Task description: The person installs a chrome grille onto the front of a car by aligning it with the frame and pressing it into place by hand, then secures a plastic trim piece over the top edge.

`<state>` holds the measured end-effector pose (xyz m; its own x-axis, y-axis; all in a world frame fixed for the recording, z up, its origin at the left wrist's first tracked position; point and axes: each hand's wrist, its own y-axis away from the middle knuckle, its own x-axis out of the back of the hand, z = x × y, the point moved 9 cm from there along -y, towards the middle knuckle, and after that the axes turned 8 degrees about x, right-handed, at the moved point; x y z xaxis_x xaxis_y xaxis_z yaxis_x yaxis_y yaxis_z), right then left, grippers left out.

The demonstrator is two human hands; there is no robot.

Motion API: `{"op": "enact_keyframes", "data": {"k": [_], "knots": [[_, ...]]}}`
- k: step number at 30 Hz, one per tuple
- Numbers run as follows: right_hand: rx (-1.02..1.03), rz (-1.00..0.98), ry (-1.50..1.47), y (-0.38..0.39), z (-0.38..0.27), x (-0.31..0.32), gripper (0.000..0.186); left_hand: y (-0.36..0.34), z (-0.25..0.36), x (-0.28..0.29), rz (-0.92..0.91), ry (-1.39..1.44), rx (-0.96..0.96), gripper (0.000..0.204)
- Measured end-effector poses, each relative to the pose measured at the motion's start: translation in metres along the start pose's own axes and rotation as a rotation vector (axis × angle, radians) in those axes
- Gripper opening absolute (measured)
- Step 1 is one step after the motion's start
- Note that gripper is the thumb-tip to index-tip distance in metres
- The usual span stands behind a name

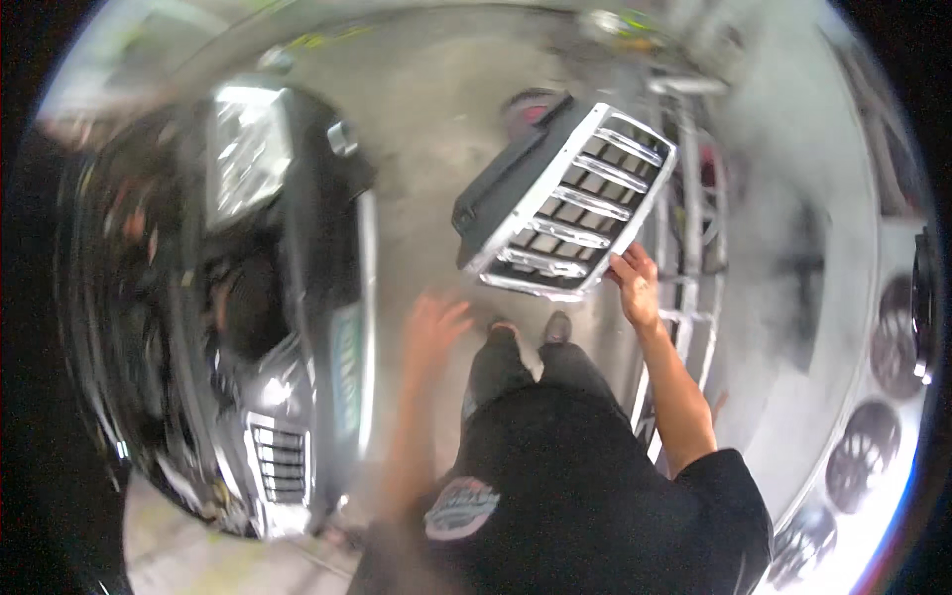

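Observation:
A chrome car grille (592,203) with several shiny slats and a dark backing is tilted in front of me, right of the middle. My right hand (638,282) grips the grille's lower right edge, fingertips against the chrome frame. Blurred by motion, my left hand (436,322) is below and left of the grille, apart from it, with fingers spread and nothing seen in them. Whether anything else supports the grille cannot be made out.
On the left stands a black car (317,198) with its front near me. A metal rack (699,258) runs along my right side, by a pale wall (773,258). Several round wheels (863,443) line the far right. Grey concrete floor (426,149) lies between car and rack.

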<state>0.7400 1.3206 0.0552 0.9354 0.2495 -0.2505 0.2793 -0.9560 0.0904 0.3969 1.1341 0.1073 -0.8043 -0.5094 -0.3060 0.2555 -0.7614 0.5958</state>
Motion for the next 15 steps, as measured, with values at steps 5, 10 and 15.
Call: {"op": "enact_keyframes", "data": {"k": [5,10,15], "knots": [[-0.087,-0.215,0.052,-0.005,-0.043,-0.174,0.033,0.038,0.100,0.042,0.105,0.421,-0.084,0.043],[-0.241,-0.422,0.021,-0.016,0.026,-0.286,0.035,0.088,0.098,0.163,0.475,0.335,-0.216,0.038],[-0.538,-0.611,-0.111,-0.022,0.063,-0.406,0.056,0.141,0.111,0.257,0.819,0.298,-0.351,0.030]]}}
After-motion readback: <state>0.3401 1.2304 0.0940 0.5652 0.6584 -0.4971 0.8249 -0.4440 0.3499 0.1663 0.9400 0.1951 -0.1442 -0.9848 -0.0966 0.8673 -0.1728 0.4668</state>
